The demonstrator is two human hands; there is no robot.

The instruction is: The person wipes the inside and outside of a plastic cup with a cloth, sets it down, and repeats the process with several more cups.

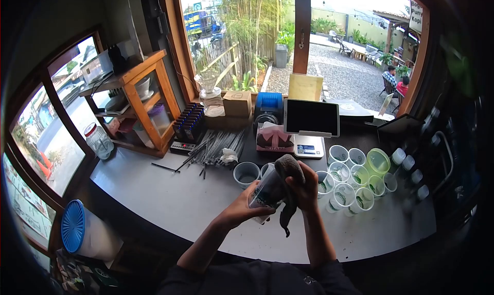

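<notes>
Left hand: fingers wrapped around clear plastic cup, frame centre, above grey counter. Right hand: closed on dark cloth, cloth pressed over cup mouth, tail hanging below. Empty cup just left of the hands. Cluster of clear cups right of centre. Tablet upper centre.

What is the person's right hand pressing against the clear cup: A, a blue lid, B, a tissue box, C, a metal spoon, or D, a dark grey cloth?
D: the right hand bunches a dark grey cloth over the mouth of the clear cup, which the left hand grips from the side.
</notes>
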